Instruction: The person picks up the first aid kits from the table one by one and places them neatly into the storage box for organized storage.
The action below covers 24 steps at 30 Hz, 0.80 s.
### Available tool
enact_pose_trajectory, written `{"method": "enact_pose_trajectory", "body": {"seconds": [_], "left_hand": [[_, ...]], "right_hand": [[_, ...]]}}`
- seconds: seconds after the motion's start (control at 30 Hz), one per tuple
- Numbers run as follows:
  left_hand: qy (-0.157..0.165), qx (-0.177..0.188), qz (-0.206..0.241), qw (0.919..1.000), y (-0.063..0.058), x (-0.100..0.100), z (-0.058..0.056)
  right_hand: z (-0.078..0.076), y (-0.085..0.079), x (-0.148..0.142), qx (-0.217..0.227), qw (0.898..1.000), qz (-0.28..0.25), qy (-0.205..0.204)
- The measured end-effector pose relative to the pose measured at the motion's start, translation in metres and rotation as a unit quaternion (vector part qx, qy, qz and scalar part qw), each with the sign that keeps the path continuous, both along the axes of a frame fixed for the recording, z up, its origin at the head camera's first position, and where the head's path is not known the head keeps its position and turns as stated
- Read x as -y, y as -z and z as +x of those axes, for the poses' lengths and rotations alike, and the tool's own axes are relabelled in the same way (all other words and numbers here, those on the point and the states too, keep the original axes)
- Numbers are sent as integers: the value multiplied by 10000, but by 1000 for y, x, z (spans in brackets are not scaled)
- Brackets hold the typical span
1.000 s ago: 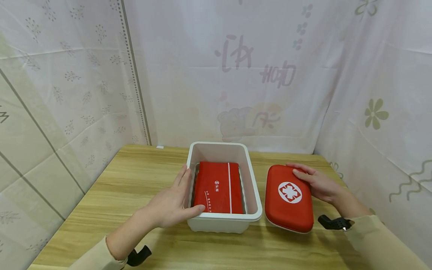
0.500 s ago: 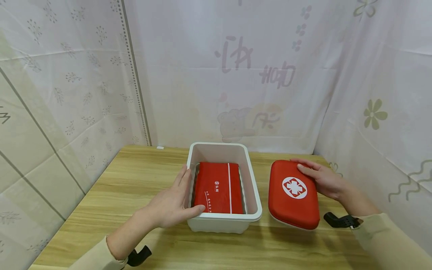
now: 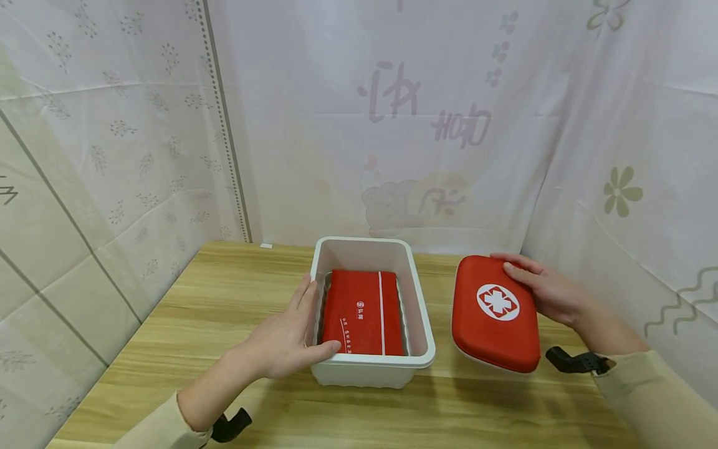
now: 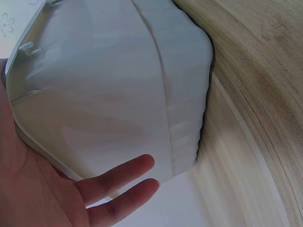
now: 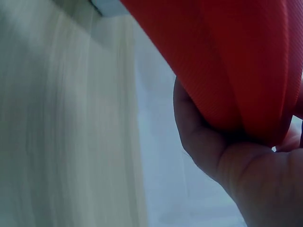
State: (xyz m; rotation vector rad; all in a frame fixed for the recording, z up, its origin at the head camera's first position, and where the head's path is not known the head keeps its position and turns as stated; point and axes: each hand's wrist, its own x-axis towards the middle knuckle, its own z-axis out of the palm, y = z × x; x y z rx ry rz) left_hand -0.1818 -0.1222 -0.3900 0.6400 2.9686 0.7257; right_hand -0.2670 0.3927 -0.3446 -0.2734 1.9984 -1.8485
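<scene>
A red first-aid case (image 3: 496,312) with a white cross emblem is held by my right hand (image 3: 552,293), thumb on top and fingers behind its far right edge. It hangs slightly tilted above the table, with its shadow below. In the right wrist view, the hand (image 5: 227,156) wraps round the end of the red case (image 5: 227,61). My left hand (image 3: 286,340) rests against the left side and near corner of a white plastic bin (image 3: 364,374), thumb over the rim. The left wrist view shows straight fingers (image 4: 118,182) beside the bin's outer wall (image 4: 109,94).
Inside the bin lies a flat red packet (image 3: 364,312) with white lettering and a stripe. Everything stands on a wood-grain table (image 3: 224,299). A small white piece (image 3: 266,246) lies at its back edge. Patterned curtains (image 3: 392,125) enclose the back and sides.
My right hand has lifted the first-aid case and moved it rightward, away from the bin. The left hand and the bin have not visibly moved.
</scene>
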Motion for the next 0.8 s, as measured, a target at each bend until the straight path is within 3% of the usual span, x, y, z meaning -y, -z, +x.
{"method": "enact_pose_trajectory", "body": {"seconds": [0.53,0.8], "left_hand": [[46,-71,95,9999,0,0,1],[39,-121,96,9999,1,0,1]], "right_hand": [[-10,-22,14,20,9999,160,57],[-15,-31,32,0,9999,-43,95]]}}
